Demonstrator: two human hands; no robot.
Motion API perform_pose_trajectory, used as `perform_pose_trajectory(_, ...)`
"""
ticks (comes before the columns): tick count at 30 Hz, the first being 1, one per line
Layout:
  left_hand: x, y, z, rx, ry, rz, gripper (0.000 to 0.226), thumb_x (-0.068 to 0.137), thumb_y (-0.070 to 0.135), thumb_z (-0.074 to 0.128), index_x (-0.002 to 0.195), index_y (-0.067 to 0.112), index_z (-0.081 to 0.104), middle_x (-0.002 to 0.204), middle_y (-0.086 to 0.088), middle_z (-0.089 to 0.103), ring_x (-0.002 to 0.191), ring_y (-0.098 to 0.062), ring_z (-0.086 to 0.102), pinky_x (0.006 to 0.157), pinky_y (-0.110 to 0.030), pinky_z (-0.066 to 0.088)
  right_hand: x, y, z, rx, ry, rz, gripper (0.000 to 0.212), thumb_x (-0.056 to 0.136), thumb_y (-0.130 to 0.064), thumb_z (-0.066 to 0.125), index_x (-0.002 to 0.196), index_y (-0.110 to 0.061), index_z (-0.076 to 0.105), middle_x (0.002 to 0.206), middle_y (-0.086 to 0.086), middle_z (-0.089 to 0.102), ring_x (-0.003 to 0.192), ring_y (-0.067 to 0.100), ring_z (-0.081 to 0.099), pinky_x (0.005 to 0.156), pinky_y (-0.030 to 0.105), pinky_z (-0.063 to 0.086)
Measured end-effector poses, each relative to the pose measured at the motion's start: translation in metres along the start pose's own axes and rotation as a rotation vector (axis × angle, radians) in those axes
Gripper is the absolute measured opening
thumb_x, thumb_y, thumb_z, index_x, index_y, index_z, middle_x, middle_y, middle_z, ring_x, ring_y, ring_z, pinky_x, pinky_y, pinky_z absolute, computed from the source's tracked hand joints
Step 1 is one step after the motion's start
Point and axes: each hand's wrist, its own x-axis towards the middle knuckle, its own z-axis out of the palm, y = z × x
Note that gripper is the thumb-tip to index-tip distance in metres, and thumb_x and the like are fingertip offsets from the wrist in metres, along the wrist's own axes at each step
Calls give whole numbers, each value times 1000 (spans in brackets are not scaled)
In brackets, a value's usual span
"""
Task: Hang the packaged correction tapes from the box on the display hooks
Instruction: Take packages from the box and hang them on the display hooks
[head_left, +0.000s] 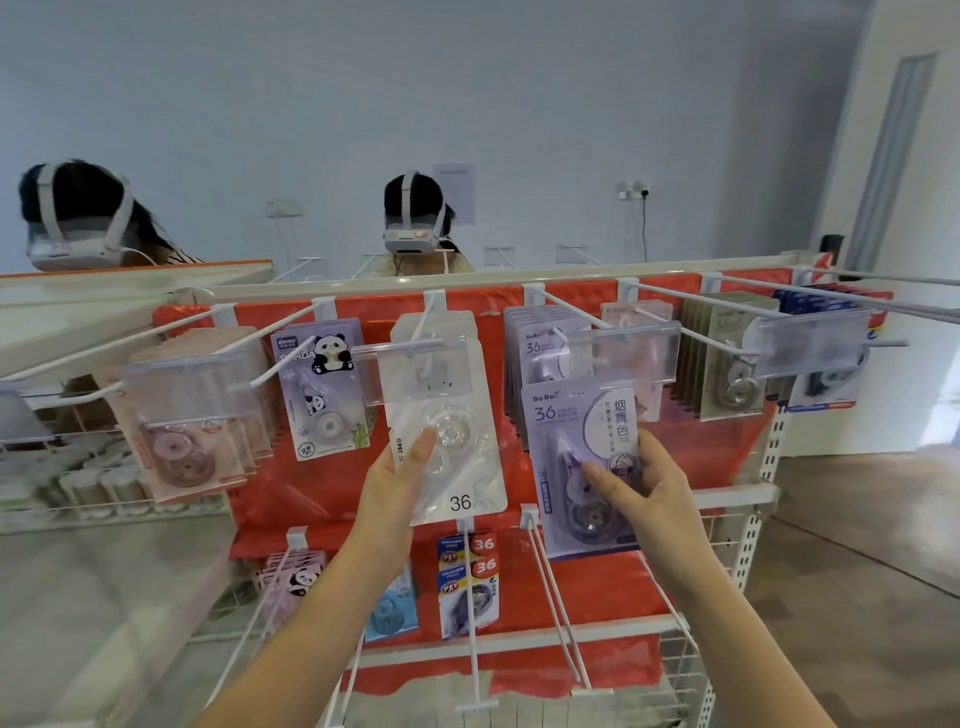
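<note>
A red-backed display rack (675, 467) with white hooks fills the middle of the frame, its upper row hung with carded correction tapes and clear price-tag holders. At centre, the left hand (395, 483) grasps the lower left edge of a white pack (457, 467) hanging on the middle hook (422, 332), thumb on its front. Right of centre, the right hand (644, 488) pinches a purple pack (587, 467), held upright below the neighbouring hook (571, 306).
</note>
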Motion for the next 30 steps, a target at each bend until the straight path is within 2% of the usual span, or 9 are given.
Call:
perform_pose_trajectory(3,0,0,1,-4,-8,10,46,60,51,67,100,28,64,108,2,71,110,-22,62,105,-48,41,2,2,-2,11,14,-5,54,67,-49,76,109,-21,60,106,0,71,100,20,67,83,36,56)
perform_pose_trajectory(5,0,-1,1,-7,-5,12,46,60,51,68,100,28,64,108,3,71,110,-22,62,105,-48,41,6,0,-4,16,26,-15,43,71,-32,71,110,-21,59,106,-1,71,101,19,67,86,36,55)
perform_pose_trajectory(7,1,-2,1,-8,-2,7,54,55,55,70,101,28,64,111,2,70,112,-23,61,106,-49,40,8,-2,-5,19,19,-25,41,71,-24,68,111,-21,59,107,-1,71,101,18,67,86,35,55)
perform_pose_trajectory(13,5,-6,0,-5,-13,8,59,54,57,70,105,27,64,111,1,70,111,-22,61,106,-48,40,2,-2,-7,45,16,-65,39,72,-21,67,109,-20,59,104,-2,72,97,18,68,80,30,57)
perform_pose_trajectory(17,7,-8,-1,-19,-4,-6,49,61,49,68,104,25,64,108,-1,71,108,-24,64,103,-50,42,7,-9,-7,81,37,-95,40,71,-25,67,109,-20,60,104,-1,71,98,15,67,79,25,56)
perform_pose_trajectory(22,8,-9,0,-30,-8,-7,43,67,42,65,105,22,64,105,-3,72,104,-25,65,100,-49,45,17,-5,-10,105,37,-43,49,69,-40,75,111,-21,61,107,1,70,101,20,66,79,27,55)
perform_pose_trajectory(25,12,-10,-3,-26,-5,-2,47,65,44,66,107,22,64,107,-4,71,105,-25,65,100,-49,45,25,4,-10,123,32,6,69,52,-61,81,108,-25,63,106,1,71,100,22,67,85,36,54)
perform_pose_trajectory(28,21,-12,-7,-8,19,-11,47,60,48,70,101,25,65,109,-6,70,108,-29,63,101,-53,43,37,14,-5,166,23,52,66,54,-56,83,108,-23,64,107,4,71,103,25,66,90,40,51)
perform_pose_trajectory(30,29,-12,-8,13,28,-8,46,60,50,69,99,27,65,111,-5,69,109,-28,62,102,-51,43,47,19,-1,126,35,62,47,69,-42,78,108,-19,63,106,6,71,102,26,66,90,41,52)
